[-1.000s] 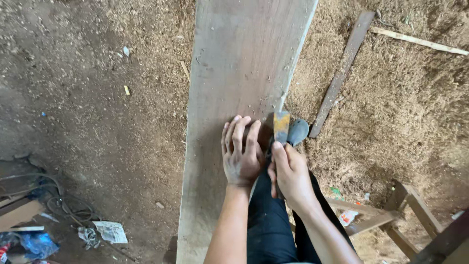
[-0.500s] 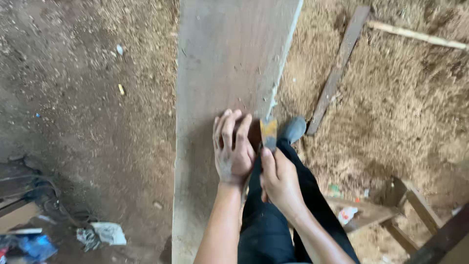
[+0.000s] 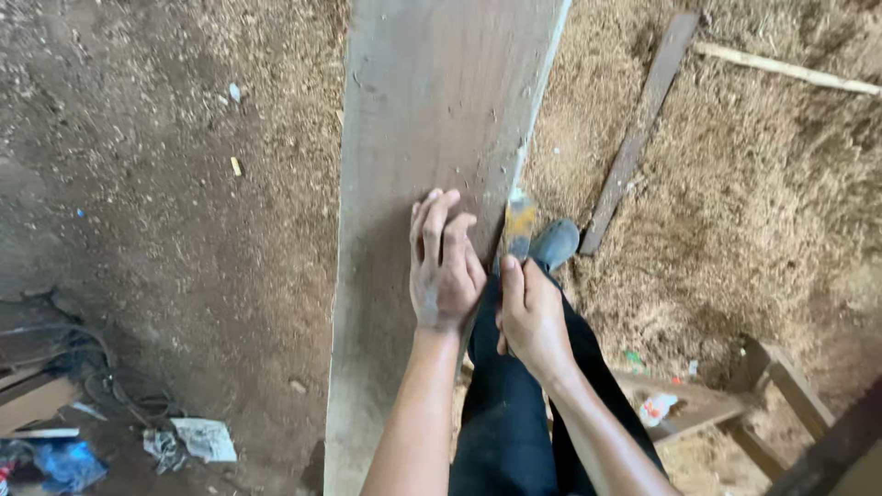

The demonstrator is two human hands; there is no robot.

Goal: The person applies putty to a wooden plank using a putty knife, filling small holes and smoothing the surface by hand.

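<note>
Pressing left hand (image 3: 445, 266) on plank (image 3: 413, 119), right hand (image 3: 531, 317) gripping scraper (image 3: 519, 225) at edge

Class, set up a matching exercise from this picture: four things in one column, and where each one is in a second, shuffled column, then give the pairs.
1. left hand
2. right hand
3. thin dark slat
4. crumpled paper

A. lying on the sawdust, right of the plank
B. flat on the plank's face
C. on the dirt floor, lower left
D. gripping a yellowish tool at the plank's right edge

Pairs: 1-B, 2-D, 3-A, 4-C
</note>
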